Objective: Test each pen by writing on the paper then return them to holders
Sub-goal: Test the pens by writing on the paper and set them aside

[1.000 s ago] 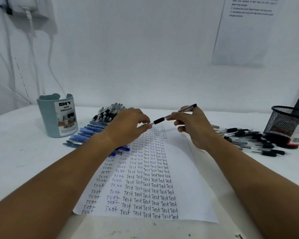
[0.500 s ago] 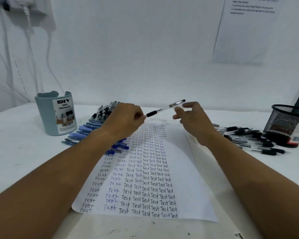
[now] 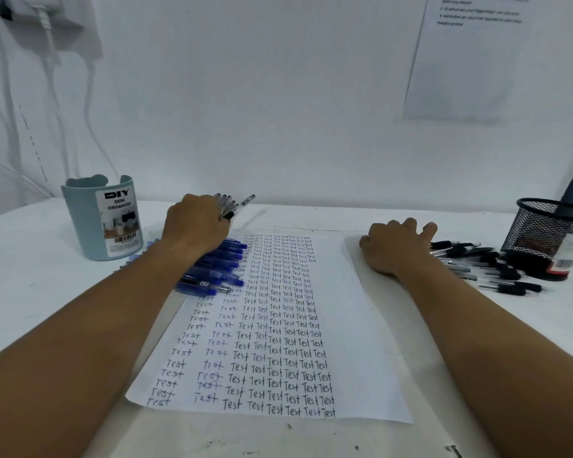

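Observation:
A white paper (image 3: 354, 325) covered with rows of "Test" lies in the middle of the table. My left hand (image 3: 196, 228) is at the back left and holds a clear pen with a black cap (image 3: 244, 203) by its capped end, over a row of similar black pens (image 3: 225, 201). My fingers are hidden behind the back of the hand. Blue pens (image 3: 219, 267) lie in a row under my left wrist. My right hand (image 3: 397, 247) rests right of the paper, fingers spread, fingertips at the edge of a pile of black pens (image 3: 483, 262).
A teal desk organizer cup (image 3: 80, 223) stands at the back left. A black mesh pen holder (image 3: 549, 226) stands at the far right behind the black pens, with a labelled container (image 3: 566, 259) beside it. A white wall with cables and a posted sheet closes the back.
My left hand took the pen from my right hand and carried it back left to the black pen row. My right hand let go and moved right, down to the pile of black pens.

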`<state>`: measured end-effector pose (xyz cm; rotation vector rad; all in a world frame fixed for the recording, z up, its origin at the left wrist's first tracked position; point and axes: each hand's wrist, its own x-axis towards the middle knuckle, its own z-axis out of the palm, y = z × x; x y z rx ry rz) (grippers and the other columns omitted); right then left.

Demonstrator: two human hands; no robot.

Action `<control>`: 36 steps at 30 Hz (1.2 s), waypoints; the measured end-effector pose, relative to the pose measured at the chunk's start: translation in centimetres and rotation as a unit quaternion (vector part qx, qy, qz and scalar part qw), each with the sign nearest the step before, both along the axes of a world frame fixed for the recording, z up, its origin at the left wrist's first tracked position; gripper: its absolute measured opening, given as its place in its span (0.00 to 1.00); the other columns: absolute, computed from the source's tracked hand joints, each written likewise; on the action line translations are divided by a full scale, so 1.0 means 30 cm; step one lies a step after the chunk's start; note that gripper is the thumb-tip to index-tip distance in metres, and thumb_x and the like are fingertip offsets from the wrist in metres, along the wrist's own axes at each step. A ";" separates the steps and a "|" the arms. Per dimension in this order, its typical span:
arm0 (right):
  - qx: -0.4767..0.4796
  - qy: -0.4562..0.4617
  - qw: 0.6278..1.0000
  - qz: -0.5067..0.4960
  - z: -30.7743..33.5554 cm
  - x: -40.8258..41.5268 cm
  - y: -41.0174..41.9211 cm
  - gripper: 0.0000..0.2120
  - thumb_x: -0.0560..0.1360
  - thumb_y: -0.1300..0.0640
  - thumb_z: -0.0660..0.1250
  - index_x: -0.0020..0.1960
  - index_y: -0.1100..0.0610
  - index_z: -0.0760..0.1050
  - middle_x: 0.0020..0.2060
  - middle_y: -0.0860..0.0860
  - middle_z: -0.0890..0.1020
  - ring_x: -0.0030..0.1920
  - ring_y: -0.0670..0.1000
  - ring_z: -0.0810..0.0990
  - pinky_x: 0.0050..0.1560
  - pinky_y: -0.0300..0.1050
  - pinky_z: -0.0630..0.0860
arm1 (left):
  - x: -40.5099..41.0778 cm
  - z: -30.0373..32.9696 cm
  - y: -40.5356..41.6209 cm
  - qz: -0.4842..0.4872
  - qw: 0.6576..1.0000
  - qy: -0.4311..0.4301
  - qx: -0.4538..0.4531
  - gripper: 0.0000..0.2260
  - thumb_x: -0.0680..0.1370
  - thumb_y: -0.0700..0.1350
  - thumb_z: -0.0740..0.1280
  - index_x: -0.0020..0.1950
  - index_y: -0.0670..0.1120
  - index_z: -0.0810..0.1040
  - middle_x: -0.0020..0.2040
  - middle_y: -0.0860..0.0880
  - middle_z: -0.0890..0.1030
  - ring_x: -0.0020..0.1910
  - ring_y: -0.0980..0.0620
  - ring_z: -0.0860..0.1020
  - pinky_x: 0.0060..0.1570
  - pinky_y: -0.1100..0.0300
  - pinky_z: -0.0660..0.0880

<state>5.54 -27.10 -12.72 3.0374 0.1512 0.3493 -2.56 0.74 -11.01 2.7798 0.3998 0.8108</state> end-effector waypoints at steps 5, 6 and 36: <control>0.070 -0.047 0.996 0.013 0.001 0.008 0.008 0.15 0.81 0.55 0.49 0.59 0.56 0.72 0.57 0.56 0.73 0.59 0.58 0.71 0.69 0.59 0.53 | 0.020 -0.007 0.007 0.008 1.000 0.018 0.008 0.08 0.76 0.45 0.66 0.44 0.40 0.80 0.38 0.42 0.80 0.38 0.43 0.78 0.44 0.51 0.78; 0.072 -0.044 0.996 0.012 0.002 0.009 0.006 0.13 0.80 0.55 0.50 0.55 0.56 0.71 0.55 0.56 0.74 0.57 0.58 0.72 0.68 0.58 0.54 | 0.023 -0.008 0.005 0.012 1.000 0.020 0.011 0.08 0.76 0.45 0.66 0.45 0.40 0.80 0.38 0.42 0.79 0.38 0.43 0.78 0.44 0.51 0.78; 0.054 -0.093 0.989 0.104 -0.018 0.034 0.019 0.14 0.77 0.62 0.59 0.58 0.48 0.76 0.53 0.51 0.75 0.58 0.55 0.72 0.63 0.56 0.58 | 0.058 -0.026 -0.024 -0.037 0.990 0.088 0.105 0.14 0.78 0.48 0.59 0.37 0.49 0.81 0.42 0.49 0.75 0.55 0.44 0.72 0.60 0.47 0.66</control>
